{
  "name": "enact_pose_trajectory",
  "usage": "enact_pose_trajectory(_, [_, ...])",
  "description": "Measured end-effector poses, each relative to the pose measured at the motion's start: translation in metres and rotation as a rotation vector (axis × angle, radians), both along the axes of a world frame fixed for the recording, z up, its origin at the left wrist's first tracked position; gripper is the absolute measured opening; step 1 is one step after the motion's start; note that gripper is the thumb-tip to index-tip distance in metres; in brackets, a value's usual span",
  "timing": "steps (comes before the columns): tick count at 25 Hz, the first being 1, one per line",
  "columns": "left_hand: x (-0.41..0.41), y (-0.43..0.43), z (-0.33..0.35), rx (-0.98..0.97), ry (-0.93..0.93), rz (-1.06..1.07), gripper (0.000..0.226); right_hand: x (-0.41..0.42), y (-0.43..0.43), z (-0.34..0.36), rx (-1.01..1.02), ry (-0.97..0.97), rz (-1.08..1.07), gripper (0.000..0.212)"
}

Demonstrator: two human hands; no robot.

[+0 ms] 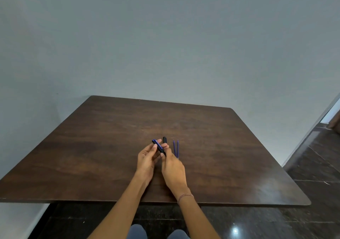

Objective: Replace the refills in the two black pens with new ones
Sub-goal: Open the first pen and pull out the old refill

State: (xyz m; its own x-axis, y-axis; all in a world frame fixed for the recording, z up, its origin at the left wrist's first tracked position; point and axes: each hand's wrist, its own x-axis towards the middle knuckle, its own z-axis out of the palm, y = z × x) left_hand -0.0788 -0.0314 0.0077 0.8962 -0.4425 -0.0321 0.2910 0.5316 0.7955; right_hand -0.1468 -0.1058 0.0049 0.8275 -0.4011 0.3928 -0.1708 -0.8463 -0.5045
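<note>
A black pen with a blue clip [157, 145] is raised a little above the brown table [103, 146], tilted up to the left. My left hand [147, 160] grips its upper part with fingers and thumb. My right hand [172, 167] pinches its lower end. A second black pen [164, 139] lies on the table just behind my fingers, mostly hidden. Two thin blue refills [175, 147] lie side by side to the right of my hands.
The table's far edge meets a plain grey wall. Dark glossy floor tiles [320, 165] show to the right and below the near edge. My knees [158, 232] appear under the front edge.
</note>
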Motion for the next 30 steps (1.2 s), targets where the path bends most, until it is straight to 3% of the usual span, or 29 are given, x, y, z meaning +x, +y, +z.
enact_pose_trajectory(5, [0.003,0.003,-0.003,-0.106,0.037,-0.118,0.017,0.005,-0.001,-0.008,-0.157,0.065,-0.019,0.035])
enact_pose_trajectory(13, [-0.001,-0.002,-0.008,-0.058,-0.111,-0.099,0.021,0.001,0.003,-0.005,-0.269,0.022,-0.090,0.032])
enact_pose_trajectory(26, [0.001,0.002,-0.009,-0.090,-0.189,-0.040,0.016,0.006,0.002,-0.001,-0.296,-0.006,-0.107,0.037])
enact_pose_trajectory(30, [0.007,0.004,-0.011,-0.071,-0.165,0.108,0.012,0.005,0.005,-0.001,-0.234,-0.157,-0.038,0.024])
